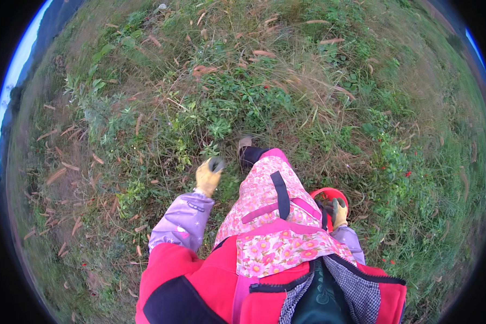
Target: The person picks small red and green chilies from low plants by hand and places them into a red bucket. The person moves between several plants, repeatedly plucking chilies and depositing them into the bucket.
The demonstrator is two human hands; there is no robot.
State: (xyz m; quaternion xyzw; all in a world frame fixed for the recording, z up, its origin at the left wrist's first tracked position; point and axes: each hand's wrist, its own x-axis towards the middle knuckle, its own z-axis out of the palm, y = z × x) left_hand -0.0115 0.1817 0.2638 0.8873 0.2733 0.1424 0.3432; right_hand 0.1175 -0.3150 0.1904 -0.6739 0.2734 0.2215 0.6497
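My left hand [209,175], in a yellow work glove with a dark patch at the finger end, hangs in front of me above low weeds. Its fingers are blurred, so whether they are closed stays unclear, and no object shows in it. On my right side, my other gloved hand [339,212] grips a red plastic bucket [330,191] at its rim or handle; the exact hold is partly hidden. The apron [263,198], pink with flowers, covers part of the bucket, and its contents cannot be made out.
Dense grass and weeds [243,97] surround me, with brownish seed heads [56,176] at the left. Small red fruits, possibly chili peppers [408,173], dot green plants at the right. One shoe [246,141] shows past the apron's hem. Dark hills [48,32] rise at upper left.
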